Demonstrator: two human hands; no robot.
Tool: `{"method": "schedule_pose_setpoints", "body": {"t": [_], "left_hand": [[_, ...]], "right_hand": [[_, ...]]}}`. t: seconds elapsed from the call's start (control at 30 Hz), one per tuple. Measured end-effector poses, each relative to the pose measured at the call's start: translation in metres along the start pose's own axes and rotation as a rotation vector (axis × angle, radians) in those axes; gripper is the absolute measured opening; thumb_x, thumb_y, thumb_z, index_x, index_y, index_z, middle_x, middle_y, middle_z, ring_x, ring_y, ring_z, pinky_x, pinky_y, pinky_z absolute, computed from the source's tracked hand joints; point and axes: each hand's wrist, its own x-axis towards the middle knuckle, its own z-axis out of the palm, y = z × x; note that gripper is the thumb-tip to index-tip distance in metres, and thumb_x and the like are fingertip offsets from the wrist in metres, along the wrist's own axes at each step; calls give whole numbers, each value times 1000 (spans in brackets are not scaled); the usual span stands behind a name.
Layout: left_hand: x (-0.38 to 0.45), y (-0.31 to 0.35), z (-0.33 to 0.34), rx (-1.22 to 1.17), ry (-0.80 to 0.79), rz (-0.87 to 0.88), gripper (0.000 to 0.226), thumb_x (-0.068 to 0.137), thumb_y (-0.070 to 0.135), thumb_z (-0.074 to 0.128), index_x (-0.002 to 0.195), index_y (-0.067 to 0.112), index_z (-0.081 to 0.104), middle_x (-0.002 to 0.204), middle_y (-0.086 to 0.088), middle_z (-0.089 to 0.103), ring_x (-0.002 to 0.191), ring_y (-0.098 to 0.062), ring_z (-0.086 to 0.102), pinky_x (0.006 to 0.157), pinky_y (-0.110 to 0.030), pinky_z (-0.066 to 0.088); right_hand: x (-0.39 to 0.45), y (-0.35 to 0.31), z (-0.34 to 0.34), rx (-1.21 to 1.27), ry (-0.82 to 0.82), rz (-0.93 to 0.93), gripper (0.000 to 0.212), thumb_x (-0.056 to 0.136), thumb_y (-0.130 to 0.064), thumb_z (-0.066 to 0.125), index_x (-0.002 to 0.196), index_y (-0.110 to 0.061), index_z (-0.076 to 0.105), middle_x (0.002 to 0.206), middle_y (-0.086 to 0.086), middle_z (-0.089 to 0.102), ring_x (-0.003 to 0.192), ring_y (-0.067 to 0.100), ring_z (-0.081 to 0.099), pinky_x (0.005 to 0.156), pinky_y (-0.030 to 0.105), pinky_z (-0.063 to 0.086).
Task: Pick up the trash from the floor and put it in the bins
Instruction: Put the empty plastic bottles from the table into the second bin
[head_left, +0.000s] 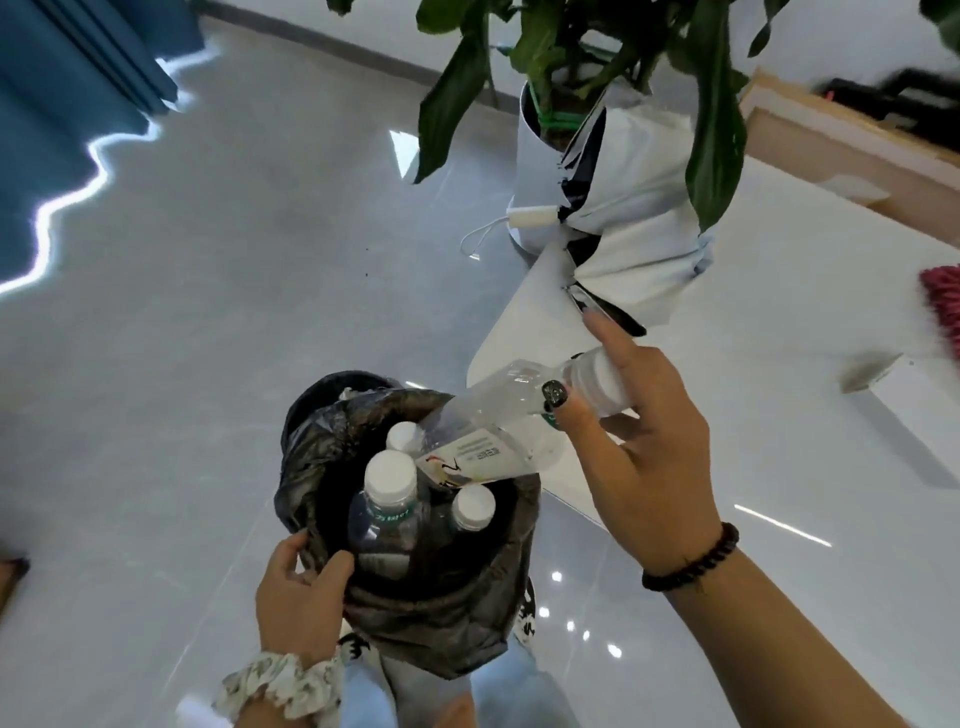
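Head view, bottom centre: left hand (298, 587) pinches the rim of the black bin liner (441, 608), holding it apart. Inside the bin (306, 410), three capped bottles (387, 499) stand upright. Right hand (631, 447) grips a clear plastic bottle (498, 431) by its neck, base tilted down over the bin mouth. Beyond, upper centre, a potted plant (571, 62) on grey floor (208, 260).

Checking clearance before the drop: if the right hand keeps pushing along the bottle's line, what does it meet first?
Probably the capped bottles standing in the bin; the held bottle in the right hand already points at them, though depth is unclear.
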Motion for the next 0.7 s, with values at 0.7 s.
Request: {"method": "schedule_pose_setpoints", "body": {"t": [0.7], "left_hand": [[115, -79, -122, -121, 252, -207, 41, 77, 11, 65, 118, 11, 61, 97, -11, 68, 87, -23, 58, 83, -31, 45]], "right_hand": [[-5, -63, 232, -250, -422, -245, 43, 87, -22, 64, 128, -15, 55, 98, 2, 55, 80, 8, 51, 67, 28, 53]]}}
